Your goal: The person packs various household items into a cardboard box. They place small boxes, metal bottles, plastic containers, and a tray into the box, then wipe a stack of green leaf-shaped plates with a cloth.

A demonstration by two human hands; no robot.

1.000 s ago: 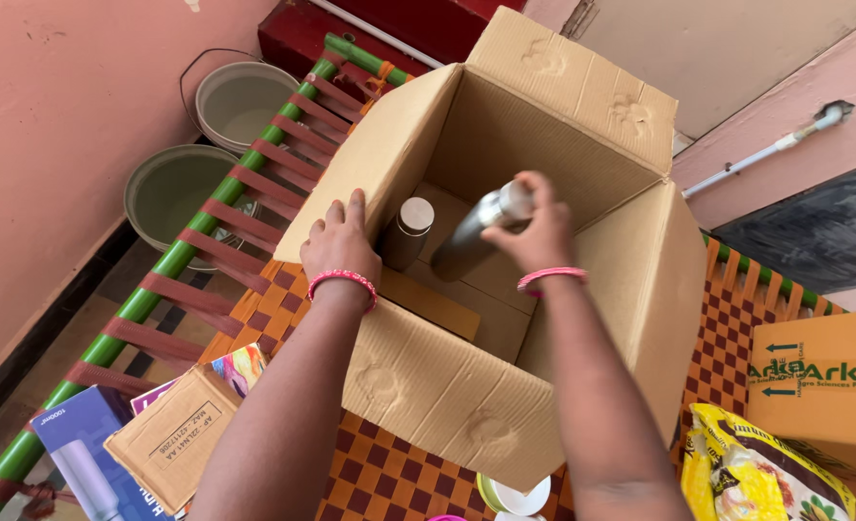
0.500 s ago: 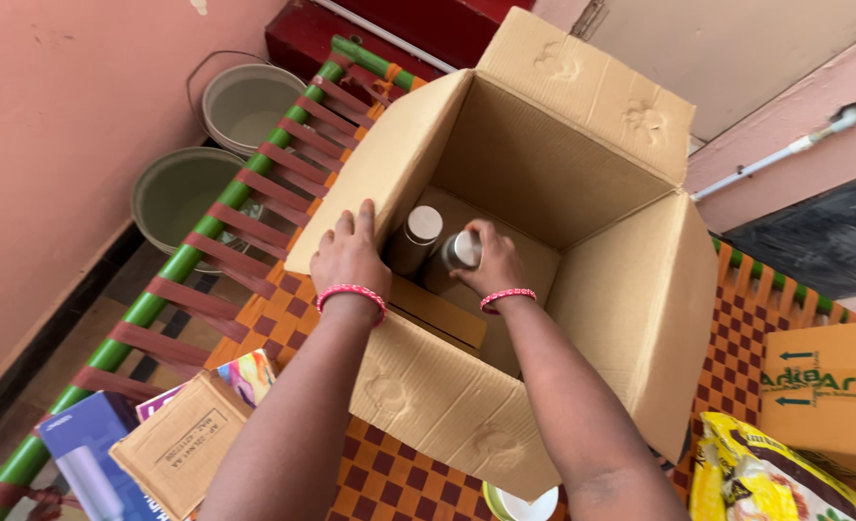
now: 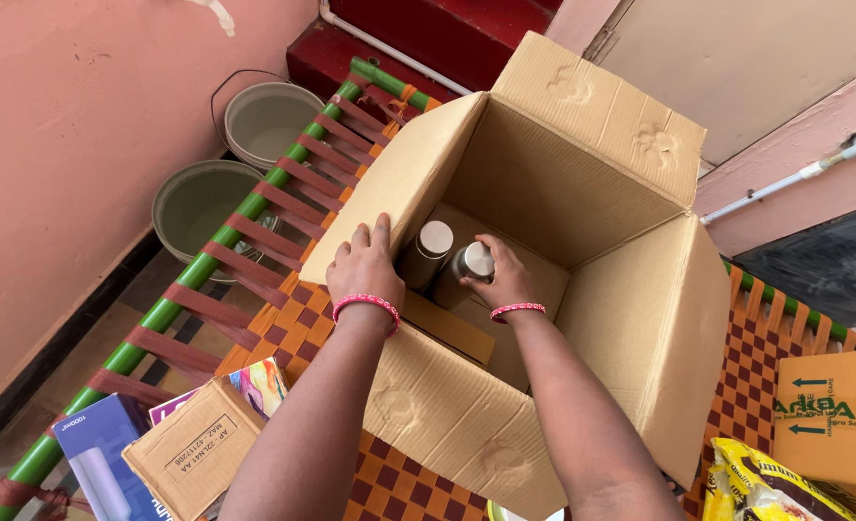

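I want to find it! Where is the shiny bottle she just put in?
The shiny steel bottle stands upright inside the big open cardboard box, under the right hand, beside another steel bottle.
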